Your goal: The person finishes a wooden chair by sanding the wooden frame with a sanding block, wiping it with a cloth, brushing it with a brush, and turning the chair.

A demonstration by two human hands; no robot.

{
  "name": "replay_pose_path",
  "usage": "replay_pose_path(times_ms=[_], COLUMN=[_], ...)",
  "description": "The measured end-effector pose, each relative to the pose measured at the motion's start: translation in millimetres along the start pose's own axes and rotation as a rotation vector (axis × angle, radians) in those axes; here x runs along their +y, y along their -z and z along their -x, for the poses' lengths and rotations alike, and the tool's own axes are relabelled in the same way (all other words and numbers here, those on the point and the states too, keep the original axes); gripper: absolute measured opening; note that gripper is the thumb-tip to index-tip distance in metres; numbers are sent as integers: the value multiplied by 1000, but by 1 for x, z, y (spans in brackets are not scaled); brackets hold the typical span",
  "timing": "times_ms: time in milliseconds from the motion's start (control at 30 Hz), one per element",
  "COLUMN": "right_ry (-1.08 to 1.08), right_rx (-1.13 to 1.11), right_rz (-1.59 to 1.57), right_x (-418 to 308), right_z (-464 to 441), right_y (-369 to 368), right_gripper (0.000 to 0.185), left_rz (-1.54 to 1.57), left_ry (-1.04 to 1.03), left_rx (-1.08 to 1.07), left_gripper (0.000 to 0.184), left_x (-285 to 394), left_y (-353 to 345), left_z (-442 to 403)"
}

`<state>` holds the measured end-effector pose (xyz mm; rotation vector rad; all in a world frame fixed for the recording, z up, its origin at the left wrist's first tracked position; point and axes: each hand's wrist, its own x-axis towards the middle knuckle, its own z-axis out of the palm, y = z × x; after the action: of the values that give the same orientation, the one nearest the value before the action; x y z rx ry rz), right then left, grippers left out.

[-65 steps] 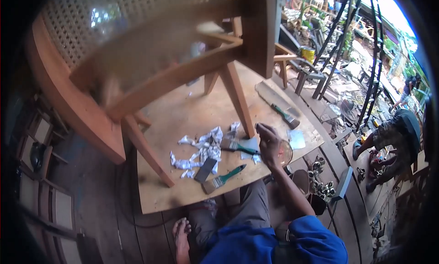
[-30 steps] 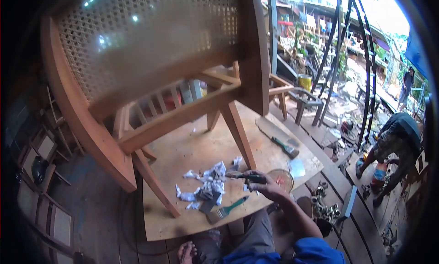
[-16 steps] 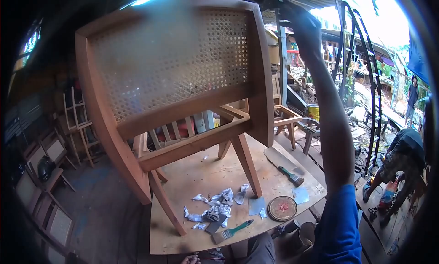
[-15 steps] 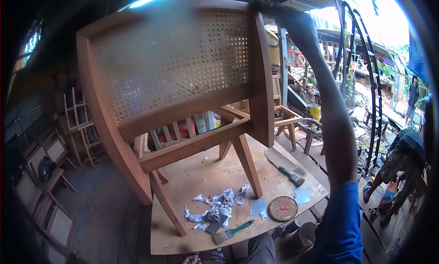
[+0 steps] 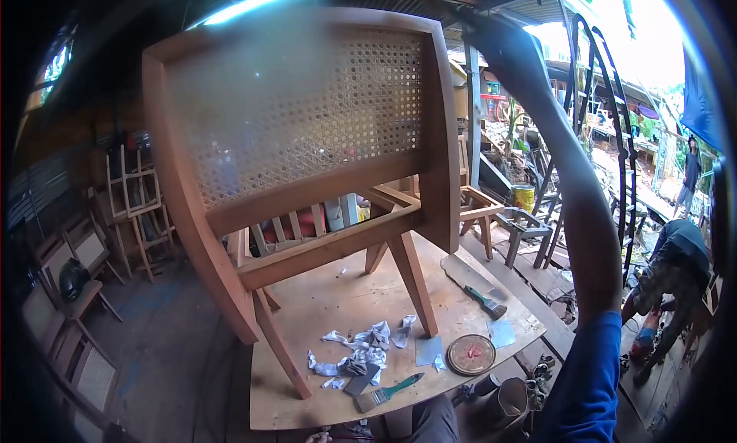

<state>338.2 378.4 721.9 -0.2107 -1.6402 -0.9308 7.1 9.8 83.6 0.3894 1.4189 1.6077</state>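
A wooden chair with a woven cane back [image 5: 368, 97] stands on a low board table [image 5: 307, 412], its back facing me. My right arm is raised, and my right hand [image 5: 495, 44] is up beside the top right corner of the backrest. That hand is dark and blurred; a thin dark shape reaches left from it, which I cannot make out. Only part of my left hand [image 5: 318, 438] shows at the bottom edge, fingers curled, next to a thin dark-red line. Crumpled white rags [image 5: 372, 339], a dark flat block [image 5: 361, 380] and a green-handled paintbrush [image 5: 388, 393] lie below the chair.
Another brush [image 5: 486, 301], a round lid [image 5: 470, 355] and sanding-sheet-like squares [image 5: 501, 333] lie on the table's right. A can [image 5: 509, 398] stands beside it. Chairs [image 5: 84, 351] line the left. A person [image 5: 672, 270] bends over at right, near a black ladder [image 5: 629, 174].
My right hand has moved up and right, off the backrest's top corner. The view has shifted slightly. My left hand stays low at the bottom edge.
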Motion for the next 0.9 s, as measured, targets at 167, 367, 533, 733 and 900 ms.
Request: replay_pose_path(times_ms=[167,367,533,733,900], right_ry=[-251,-343,-454,-320,31], right_rx=[-409,-248,-67,-67,-292], right_rz=[-683,-55,-881,-535,-359], right_x=[-14,110,47,105,-98], right_z=[4,-50,-58,-47,-4], right_y=[6,-18,5,-37,-20], right_gripper=[29,27,13,26,24], left_rz=[-7,33,12,43,98], left_ry=[-21,-12,91,23,10], left_rx=[-57,82,-11,43,144], left_gripper=[20,16,15,14,16], left_x=[1,-5,-9,-12,-13], left_y=[-3,-18,-4,1,0], left_z=[-3,8,-4,-3,-2])
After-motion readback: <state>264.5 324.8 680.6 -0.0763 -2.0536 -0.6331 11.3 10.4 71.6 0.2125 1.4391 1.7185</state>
